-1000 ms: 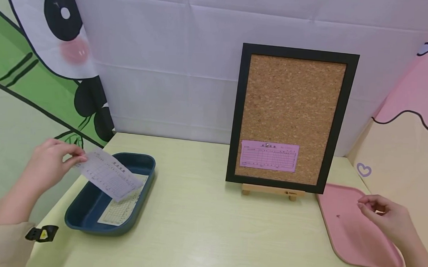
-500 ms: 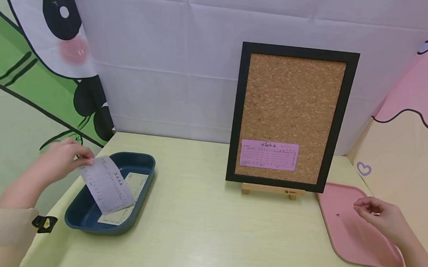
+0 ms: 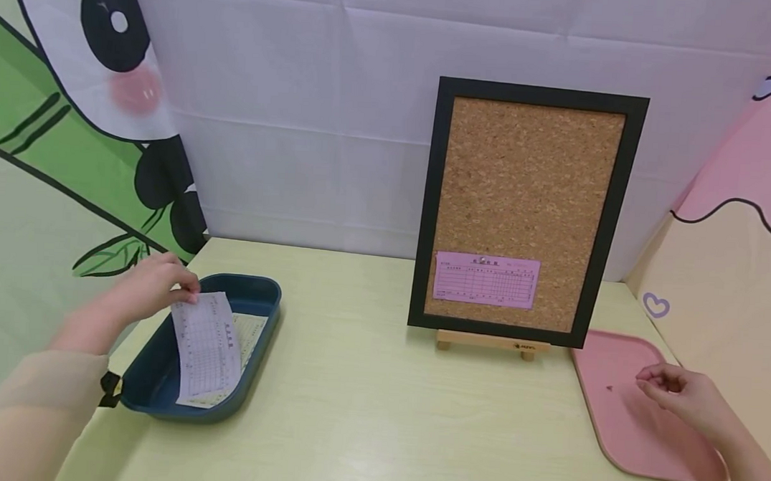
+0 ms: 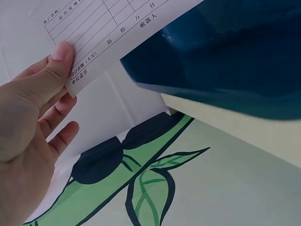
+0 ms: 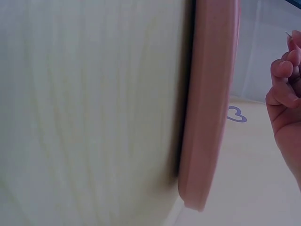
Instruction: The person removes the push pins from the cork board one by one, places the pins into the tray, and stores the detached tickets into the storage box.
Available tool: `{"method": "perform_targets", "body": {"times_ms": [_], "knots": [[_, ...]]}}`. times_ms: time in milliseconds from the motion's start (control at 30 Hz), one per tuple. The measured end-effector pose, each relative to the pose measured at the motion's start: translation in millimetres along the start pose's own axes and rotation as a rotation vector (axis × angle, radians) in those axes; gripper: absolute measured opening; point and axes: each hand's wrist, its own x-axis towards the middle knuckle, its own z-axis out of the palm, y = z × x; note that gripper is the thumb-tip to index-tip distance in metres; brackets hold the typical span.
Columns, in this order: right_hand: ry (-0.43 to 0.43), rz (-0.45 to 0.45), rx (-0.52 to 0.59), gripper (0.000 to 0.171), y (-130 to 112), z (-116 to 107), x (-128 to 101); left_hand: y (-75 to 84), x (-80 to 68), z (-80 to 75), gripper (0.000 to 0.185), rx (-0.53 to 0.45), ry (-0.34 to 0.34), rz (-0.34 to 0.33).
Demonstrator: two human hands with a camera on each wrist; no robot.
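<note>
My left hand [image 3: 186,294] pinches the top edge of a white printed slip [image 3: 205,347], thumb on its face in the left wrist view [image 4: 56,80]. The slip [image 4: 108,28] hangs down into a dark blue tray [image 3: 263,296], over a yellowish slip [image 3: 250,329] lying inside. My right hand [image 3: 652,385] hovers over a pink tray [image 3: 635,438] with fingers curled. A thin pin [image 5: 287,34] sticks out of its fingertips [image 5: 284,68] in the right wrist view. A cork board [image 3: 530,189] on a wooden easel carries a pink slip [image 3: 486,281].
One small pin [image 3: 609,387] lies on the pink tray. The blue tray [image 4: 225,52] sits at the table's left edge, beside a panda-print backdrop [image 3: 108,78]. Pale wooden tabletop [image 3: 365,405] stretches between the two trays.
My left hand has moved right and down, bringing the white slip from a slanted hold above the tray to hanging nearly upright inside it. The right hand has barely shifted.
</note>
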Motion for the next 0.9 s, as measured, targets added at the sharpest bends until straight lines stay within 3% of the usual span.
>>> {"method": "perform_targets", "body": {"times_ms": [267,433,700,900], "knots": [[-0.027,0.045,0.010,0.009,10,0,-1,0.6,10.6,17.2,0.012,-0.003,-0.007,0.058],[-0.054,0.057,-0.019,0.013,19,0,-2,0.5,19.0,24.7,0.011,0.001,-0.009,0.060],[-0.140,0.110,-0.040,0.016,24,-2,-3,1.1,29.3,36.1,0.010,0.000,-0.019,0.089],[-0.214,0.170,-0.116,0.020,25,-3,1,0.4,34.1,45.3,0.013,0.011,-0.045,0.119]]}}
